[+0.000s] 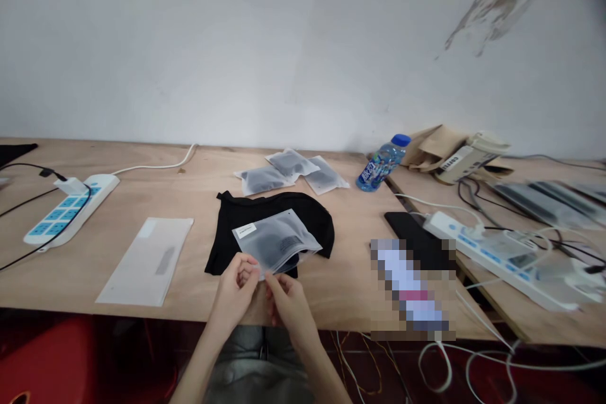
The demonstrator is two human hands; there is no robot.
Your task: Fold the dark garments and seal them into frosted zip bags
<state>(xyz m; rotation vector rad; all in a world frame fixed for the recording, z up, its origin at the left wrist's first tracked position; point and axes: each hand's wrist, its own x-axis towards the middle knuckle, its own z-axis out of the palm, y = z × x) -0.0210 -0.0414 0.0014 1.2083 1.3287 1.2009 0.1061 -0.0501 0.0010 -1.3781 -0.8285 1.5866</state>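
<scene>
A frosted plastic bag [277, 240] with a white label at its upper left corner lies on a black cloth garment [222, 233]. Something dark shows through the plastic. At the bag's near edge, my left hand [240, 281] pinches the lower left corner between thumb and curled fingers. Close beside it my right hand [284, 297] is closed on the same edge, fingers partly hidden below. To the left, a flat frosted bag [146, 262] lies on the wooden table. Several filled frosted bags [291, 164] rest behind the garment, overlapping.
A power strip [71, 211] with cables is at the left. A blue-capped bottle [381, 164] leans at the back right. Near the right stand a pixelated phone-like object [411, 290], a second power strip [497, 259], a paper bag [430, 145] and loose cables.
</scene>
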